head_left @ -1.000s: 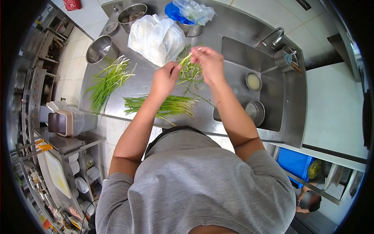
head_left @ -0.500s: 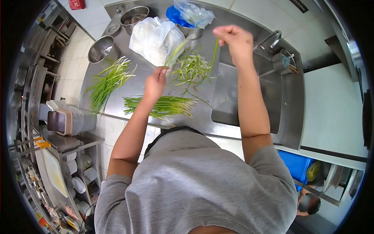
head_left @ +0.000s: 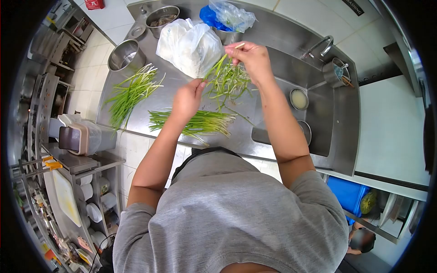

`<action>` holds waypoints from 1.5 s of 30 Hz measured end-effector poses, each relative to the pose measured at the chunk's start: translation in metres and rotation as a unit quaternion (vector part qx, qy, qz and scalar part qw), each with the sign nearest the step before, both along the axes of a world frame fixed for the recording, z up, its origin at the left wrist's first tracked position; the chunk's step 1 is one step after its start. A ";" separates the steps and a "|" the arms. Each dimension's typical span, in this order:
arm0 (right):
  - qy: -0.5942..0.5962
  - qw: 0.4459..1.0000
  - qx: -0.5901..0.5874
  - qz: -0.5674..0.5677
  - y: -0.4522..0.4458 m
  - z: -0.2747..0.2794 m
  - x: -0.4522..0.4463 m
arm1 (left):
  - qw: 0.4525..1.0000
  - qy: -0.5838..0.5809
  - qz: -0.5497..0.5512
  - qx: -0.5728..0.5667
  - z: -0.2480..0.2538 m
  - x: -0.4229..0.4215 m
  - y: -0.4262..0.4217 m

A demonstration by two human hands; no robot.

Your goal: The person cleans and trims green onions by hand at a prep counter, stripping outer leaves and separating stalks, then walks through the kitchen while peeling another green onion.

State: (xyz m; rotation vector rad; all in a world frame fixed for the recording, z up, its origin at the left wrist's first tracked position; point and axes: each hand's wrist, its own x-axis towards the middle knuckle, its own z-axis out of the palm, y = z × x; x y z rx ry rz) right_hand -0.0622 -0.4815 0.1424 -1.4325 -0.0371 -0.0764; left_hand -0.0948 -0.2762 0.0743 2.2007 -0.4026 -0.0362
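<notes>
My left hand [head_left: 189, 99] is closed in a pinch on a green onion [head_left: 216, 66] over the counter's middle. Up and to the right, my right hand [head_left: 253, 61] is also pinched on it, a pale end poking out past the fingers. Right behind and below lies a loose pile of green onion trimmings [head_left: 229, 86]. A neat bunch of green onions [head_left: 195, 122] rests along the counter's front edge, below my left hand. Another bunch [head_left: 134, 95] lies farther left, pale ends pointing up and right.
A white plastic bag [head_left: 189, 48] sits behind my hands. Metal pots [head_left: 126, 57] stand at the back left, and a blue bag [head_left: 211, 19] tops another pot. On the right, the sink [head_left: 321, 123] holds a bowl of cloudy liquid [head_left: 299, 98] beneath the tap [head_left: 325, 45].
My right hand has come down and left, towards my left hand; the green strip hanging from it earlier no longer hangs there. Bowls in the sink now show beside my right forearm.
</notes>
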 end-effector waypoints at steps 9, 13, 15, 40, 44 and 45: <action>0.007 0.989 -0.119 0.087 0.003 0.015 0.000 | 0.975 0.062 -0.057 -0.207 0.021 0.008 -0.008; 0.012 0.989 -0.110 0.096 0.007 0.004 -0.003 | 0.976 0.084 -0.022 -0.199 0.027 0.016 -0.011; 0.047 0.978 -0.168 0.110 0.011 -0.001 -0.011 | 0.977 0.064 -0.008 -0.202 0.030 0.016 -0.012; 0.046 0.909 -0.396 0.119 0.023 -0.002 -0.012 | 0.946 0.073 -0.009 -0.315 0.021 0.033 -0.018; 0.008 0.910 -0.404 0.090 0.022 -0.012 -0.006 | 0.963 -0.018 -0.010 -0.267 0.024 0.035 -0.019; 0.006 0.913 -0.399 0.088 0.020 -0.011 -0.006 | 0.957 0.026 0.010 -0.288 0.029 0.034 -0.019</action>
